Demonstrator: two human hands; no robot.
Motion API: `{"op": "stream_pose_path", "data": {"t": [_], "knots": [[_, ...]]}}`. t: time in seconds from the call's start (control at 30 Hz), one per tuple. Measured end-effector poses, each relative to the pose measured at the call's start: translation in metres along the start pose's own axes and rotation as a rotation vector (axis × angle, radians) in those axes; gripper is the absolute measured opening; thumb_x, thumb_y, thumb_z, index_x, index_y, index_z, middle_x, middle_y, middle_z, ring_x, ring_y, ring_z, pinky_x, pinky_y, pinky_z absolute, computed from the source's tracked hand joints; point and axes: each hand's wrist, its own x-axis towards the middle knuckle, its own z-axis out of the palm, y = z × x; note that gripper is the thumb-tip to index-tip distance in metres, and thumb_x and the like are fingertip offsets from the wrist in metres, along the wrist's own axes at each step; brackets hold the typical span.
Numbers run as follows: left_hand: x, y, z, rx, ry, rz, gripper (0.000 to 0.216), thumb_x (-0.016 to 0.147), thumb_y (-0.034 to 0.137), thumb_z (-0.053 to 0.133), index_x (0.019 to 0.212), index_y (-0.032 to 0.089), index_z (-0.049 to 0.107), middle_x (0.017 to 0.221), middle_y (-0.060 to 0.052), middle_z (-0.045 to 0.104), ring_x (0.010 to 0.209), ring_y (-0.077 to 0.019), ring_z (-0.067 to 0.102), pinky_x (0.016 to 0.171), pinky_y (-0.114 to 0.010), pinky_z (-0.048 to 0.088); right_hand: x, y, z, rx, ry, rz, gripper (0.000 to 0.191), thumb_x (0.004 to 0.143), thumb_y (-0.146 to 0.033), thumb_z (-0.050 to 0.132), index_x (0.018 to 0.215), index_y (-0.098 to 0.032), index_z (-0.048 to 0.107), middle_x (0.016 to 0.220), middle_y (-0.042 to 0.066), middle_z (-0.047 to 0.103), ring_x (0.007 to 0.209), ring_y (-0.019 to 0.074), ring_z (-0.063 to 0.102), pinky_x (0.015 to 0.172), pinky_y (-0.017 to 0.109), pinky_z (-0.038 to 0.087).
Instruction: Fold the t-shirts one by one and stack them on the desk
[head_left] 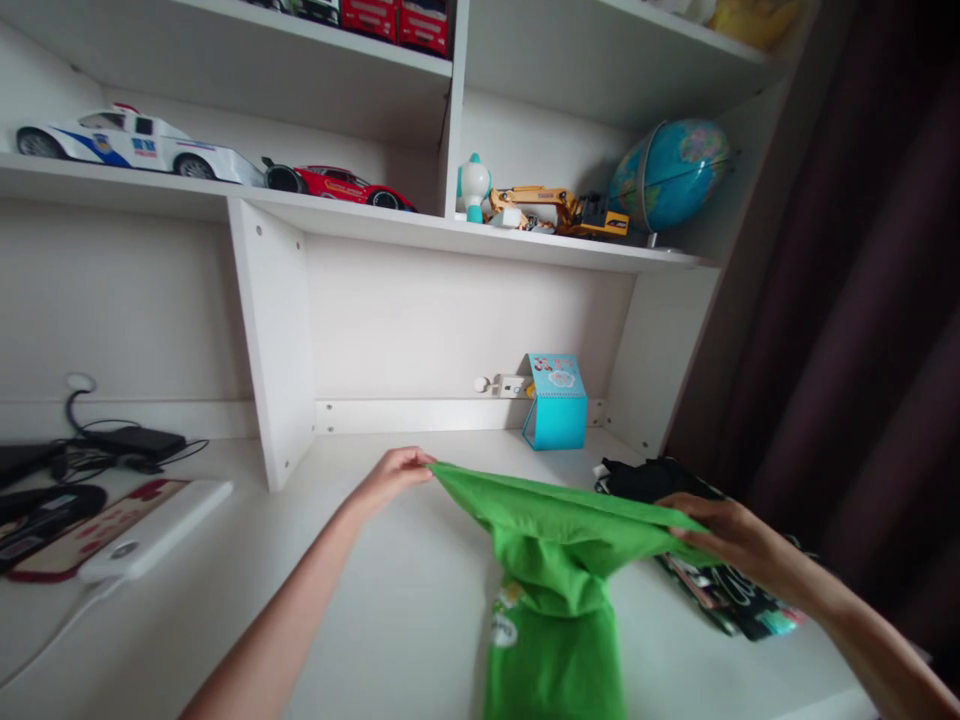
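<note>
A bright green garment point(555, 560) is stretched between my two hands above the white desk point(375, 600). My left hand point(394, 475) pinches its left corner, fingers closed on the cloth. Gripping the right edge is my right hand point(724, 535), fingers wrapped over the fabric. The lower part of the garment hangs down toward me and shows a small printed patch. A dark garment with coloured print point(712, 585) lies on the desk under and behind my right hand.
A turquoise box point(556, 402) stands at the back by a wall socket. Left on the desk lie a white flat device point(150, 530), dark items and cables point(90, 450). The shelf above holds toy cars point(135, 140), a yellow excavator point(559, 210) and a globe point(667, 175). A dark curtain hangs right.
</note>
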Motion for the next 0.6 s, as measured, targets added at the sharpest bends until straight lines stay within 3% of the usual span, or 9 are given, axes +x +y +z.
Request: {"op": "stream_pose_path", "data": {"t": [0.1,0.2,0.3,0.37,0.47,0.6], "knots": [[-0.015,0.006,-0.037,-0.088,0.114,-0.001,0.017,0.065,0.028,0.064,0.074,0.014,0.059,0.094,-0.007,0.065,0.089,-0.0197,0.058,0.082,-0.031,0.041,0.014,-0.007,0.035,-0.059,-0.164,-0.060,0.025,0.078,-0.040,0.054,0.079,-0.018,0.064,0.108,0.009,0.058,0.093,0.0220,0.057,0.079,0.030,0.047],[-0.036,0.001,-0.058,-0.057,0.163,-0.028,0.016,0.064,0.026,0.065,0.073,0.015,0.058,0.095,-0.006,0.064,0.089,-0.0191,0.057,0.083,-0.030,0.040,0.028,-0.005,0.069,-0.220,-0.070,-0.161,0.017,0.078,-0.031,0.051,0.074,-0.019,0.062,0.114,0.010,0.054,0.098,0.0217,0.056,0.084,0.034,0.045],[-0.059,0.003,-0.074,0.065,0.078,-0.130,0.017,0.064,0.029,0.064,0.074,0.016,0.058,0.084,-0.003,0.064,0.082,-0.0177,0.057,0.078,-0.027,0.041,0.032,-0.005,0.084,-0.295,0.035,-0.196,0.016,0.078,-0.026,0.047,0.075,-0.020,0.062,0.116,0.010,0.053,0.100,0.0220,0.055,0.086,0.035,0.044],[-0.074,0.014,-0.086,0.156,-0.042,-0.226,0.018,0.065,0.032,0.064,0.075,0.017,0.059,0.076,0.000,0.063,0.076,-0.0171,0.057,0.073,-0.026,0.041,0.029,-0.010,0.079,-0.272,-0.026,-0.142,0.017,0.079,-0.030,0.049,0.078,-0.021,0.063,0.105,0.008,0.060,0.092,0.0212,0.058,0.081,0.032,0.045],[-0.086,0.035,-0.103,0.186,-0.202,-0.299,0.020,0.067,0.036,0.064,0.075,0.017,0.062,0.072,0.000,0.062,0.071,-0.0157,0.055,0.069,-0.024,0.040,0.025,-0.022,0.051,-0.159,-0.166,-0.033,0.019,0.077,-0.038,0.055,0.080,-0.021,0.064,0.083,0.004,0.064,0.079,0.0196,0.058,0.075,0.029,0.046],[-0.076,0.040,-0.108,0.081,-0.162,-0.287,0.025,0.068,0.041,0.063,0.074,0.017,0.062,0.064,0.001,0.057,0.061,-0.0118,0.051,0.060,-0.021,0.038,0.042,-0.025,0.023,0.144,-0.326,-0.057,0.022,0.076,-0.039,0.057,0.083,-0.018,0.061,0.084,0.005,0.062,0.081,0.0190,0.057,0.074,0.030,0.045]]}}
